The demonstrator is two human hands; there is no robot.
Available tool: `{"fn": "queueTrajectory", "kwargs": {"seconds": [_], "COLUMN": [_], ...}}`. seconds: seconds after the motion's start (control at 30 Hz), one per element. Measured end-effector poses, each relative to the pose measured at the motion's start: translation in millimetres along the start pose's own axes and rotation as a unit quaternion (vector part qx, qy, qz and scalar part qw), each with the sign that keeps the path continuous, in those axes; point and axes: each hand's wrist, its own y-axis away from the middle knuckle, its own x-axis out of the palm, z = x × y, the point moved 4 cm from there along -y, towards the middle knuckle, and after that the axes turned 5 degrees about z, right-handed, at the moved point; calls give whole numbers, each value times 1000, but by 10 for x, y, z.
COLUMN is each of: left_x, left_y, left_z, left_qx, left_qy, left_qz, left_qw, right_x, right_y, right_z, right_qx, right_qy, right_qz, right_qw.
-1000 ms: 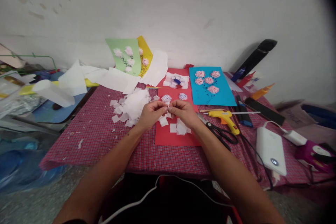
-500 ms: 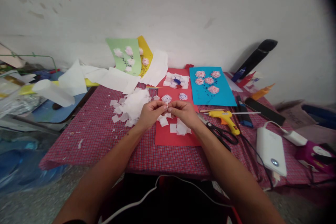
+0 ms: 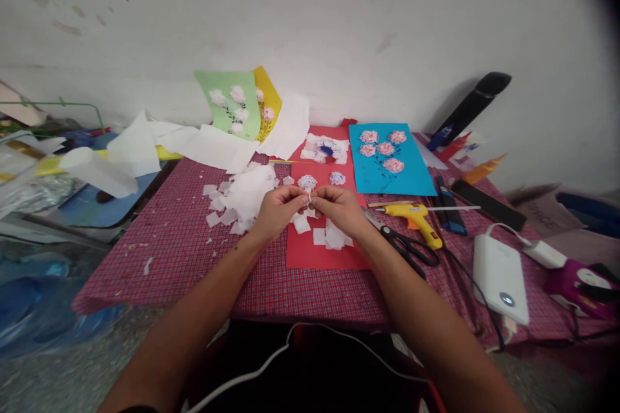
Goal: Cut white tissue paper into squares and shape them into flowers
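Paper, one small white piece (image 3: 309, 194), sits between the fingertips of both hands, just above the red paper (image 3: 329, 259). It looks thin and narrow, drawn into a slim twist, though the fingers cover most of it and its full shape cannot be told. The left hand (image 3: 281, 208) has its thumb and forefinger pinched together on one side of the piece; the right hand (image 3: 340, 209) pinches it the same way on the other, the tips nearly meeting. The remaining fingers of both curl inward.

Just beyond the fingertips lie two round paper flowers (image 3: 338, 177), white flecked with blue-violet. Farther past them is one white tissue pad (image 3: 314, 150) with a blue spot and a red one. On the near side of the fingers, several white squares (image 3: 319, 236) overlap, too much so to count. Left of the left hand spreads one heap of white squares (image 3: 249, 192), again beyond counting.

Past the right hand, to its right, lies one blue sheet (image 3: 419, 174) bearing five pink-and-white blooms. Nearer, right of that hand, are one yellow glue gun (image 3: 416, 216) and one pair of black-handled scissors (image 3: 404, 244). Beyond the left hand, one green sheet (image 3: 225, 85) carries four pale blooms.
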Motion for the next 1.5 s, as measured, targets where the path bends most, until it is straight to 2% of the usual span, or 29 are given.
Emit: {"fn": "queueTrajectory", "kwargs": {"seconds": [0.37, 0.63, 0.77, 1.07, 1.17, 1.4, 1.5], "left_x": [-10, -23, -42, -68, -68, -85, -111], "left_y": [41, 33, 24, -18, -26, -33, -42], "left_z": [-8, -49, -37, 33, 48, 42, 49], "left_qx": [43, 39, 36, -15, -49, -82, -93], "left_qy": [-97, -101, -106, 12, 65, 167, 184], "left_qz": [42, 12, -22, -64, -75, -80, -101], "left_qw": [993, 994, 993, 998, 994, 979, 973], "right_x": [-39, -16, -5, -59, -70, -117, -163], "right_y": [-21, -14, -14, -23, -26, -27, -27], "right_z": [-7, -29, -28, -54, -53, -56, -43], "right_qx": [-3, -25, -18, 12, 27, 48, 50], "right_qy": [-8, 26, 25, -33, -53, -108, -87], "right_qz": [-44, -36, -39, -86, -101, -129, -140], "right_qw": [999, 999, 999, 996, 993, 985, 985]}}
